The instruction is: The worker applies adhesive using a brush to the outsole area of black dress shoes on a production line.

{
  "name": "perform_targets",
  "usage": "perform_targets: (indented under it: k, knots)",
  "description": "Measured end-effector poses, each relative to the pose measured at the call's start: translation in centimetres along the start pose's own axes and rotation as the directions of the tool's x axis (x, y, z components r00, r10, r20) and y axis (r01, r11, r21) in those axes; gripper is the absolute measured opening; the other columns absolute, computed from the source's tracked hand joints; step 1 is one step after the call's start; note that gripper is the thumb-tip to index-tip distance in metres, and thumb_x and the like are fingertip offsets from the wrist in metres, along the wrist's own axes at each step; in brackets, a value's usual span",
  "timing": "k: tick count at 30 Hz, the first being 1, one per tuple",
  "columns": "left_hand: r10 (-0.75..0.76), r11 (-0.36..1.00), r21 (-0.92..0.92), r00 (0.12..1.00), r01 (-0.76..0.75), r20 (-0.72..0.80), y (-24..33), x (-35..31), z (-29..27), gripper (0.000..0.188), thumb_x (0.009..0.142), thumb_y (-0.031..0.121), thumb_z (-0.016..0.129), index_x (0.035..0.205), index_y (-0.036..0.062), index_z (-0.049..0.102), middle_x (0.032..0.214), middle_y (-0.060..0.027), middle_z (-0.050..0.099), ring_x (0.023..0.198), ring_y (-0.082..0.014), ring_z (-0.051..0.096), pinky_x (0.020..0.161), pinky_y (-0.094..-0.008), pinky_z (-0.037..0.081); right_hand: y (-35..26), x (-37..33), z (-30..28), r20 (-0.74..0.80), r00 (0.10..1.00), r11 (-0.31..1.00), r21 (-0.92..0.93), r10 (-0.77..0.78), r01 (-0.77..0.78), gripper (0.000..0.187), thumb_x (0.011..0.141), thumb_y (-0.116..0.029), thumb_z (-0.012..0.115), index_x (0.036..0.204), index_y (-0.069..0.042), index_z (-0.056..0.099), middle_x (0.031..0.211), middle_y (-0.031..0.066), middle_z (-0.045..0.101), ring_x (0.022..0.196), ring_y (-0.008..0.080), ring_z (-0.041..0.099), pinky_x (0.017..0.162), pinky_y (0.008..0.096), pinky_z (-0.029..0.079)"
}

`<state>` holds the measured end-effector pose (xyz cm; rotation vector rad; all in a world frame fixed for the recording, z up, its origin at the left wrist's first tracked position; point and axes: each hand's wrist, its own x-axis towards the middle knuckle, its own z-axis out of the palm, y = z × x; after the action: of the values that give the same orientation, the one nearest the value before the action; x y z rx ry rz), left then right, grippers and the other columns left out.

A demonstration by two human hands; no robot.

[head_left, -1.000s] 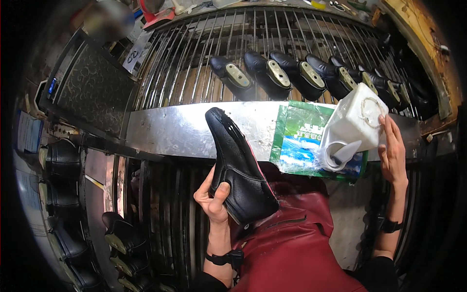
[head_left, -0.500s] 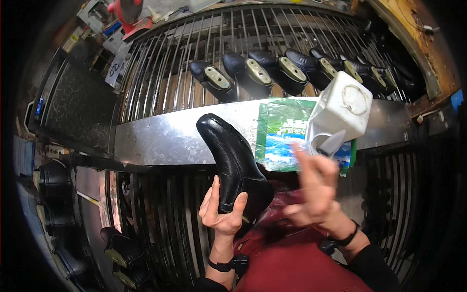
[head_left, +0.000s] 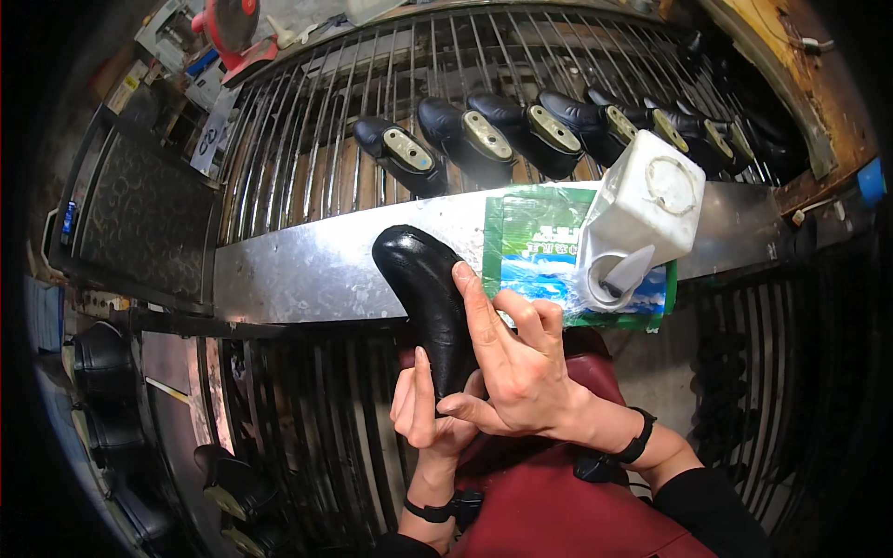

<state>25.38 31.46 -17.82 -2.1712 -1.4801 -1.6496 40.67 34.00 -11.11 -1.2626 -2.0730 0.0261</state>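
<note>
A glossy black leather boot upper (head_left: 426, 298), toe pointing away from me, is tilted over the near edge of the metal ledge. My left hand (head_left: 430, 411) is closed around its lower end, fingers on the left side. My right hand (head_left: 521, 367) touches the boot's right side with an outstretched index fingertip. Its thumb reaches toward the boot's lower end, and the other fingers are bent and apart. Beyond the right hand, a white plastic container (head_left: 651, 200) with a cut opening lies on a green and blue plastic sheet (head_left: 539, 256). A pale pointed piece sticks out of the opening.
Several black shoes on lasts (head_left: 484, 135) stand in a row on a rack of metal rods (head_left: 307, 139) behind the metal ledge (head_left: 307, 265). More black shoes (head_left: 112, 372) sit on the left. A red machine (head_left: 233, 37) stands at the far left, and a dark patterned panel (head_left: 139, 219) nearer.
My right hand has moved left from beside the white container onto the boot's right side. The boot has turned in my left hand, so a different side faces up.
</note>
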Motion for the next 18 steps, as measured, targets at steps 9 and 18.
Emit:
perform_targets:
  k: [9, 18]
  knots:
    - [0.054, 0.996, 0.07, 0.998, -0.055, 0.014, 0.4, -0.1, 0.5, 0.062, 0.087, 0.015, 0.089, 0.132, -0.0188, 0.062, 0.084, -0.0171, 0.071, 0.06, -0.0285, 0.062, 0.055, -0.036, 0.051, 0.2, 0.1, 0.3, -0.042, 0.998, 0.991, 0.126, 0.056, -0.051, 0.106, 0.102, -0.07, 0.051, 0.15, 0.023, 0.041, 0.15, 0.0316, 0.058, 0.107, 0.0312, 0.057, 0.094, 0.0416, 0.036]
    - [-0.04, 0.997, 0.068, 0.999, 0.038, 0.024, 0.6, -0.7, 0.6, 0.061, 0.087, 0.013, 0.087, 0.134, -0.0186, 0.062, 0.08, -0.0177, 0.069, 0.061, -0.0292, 0.061, 0.056, -0.0373, 0.051, -0.1, -1.8, 0.8, -0.07, 0.989, 0.974, 0.195, 0.132, -0.116, 0.107, 0.097, -0.069, 0.061, 0.147, 0.024, 0.044, 0.138, 0.0322, 0.064, 0.109, 0.034, 0.058, 0.094, 0.0444, 0.037]
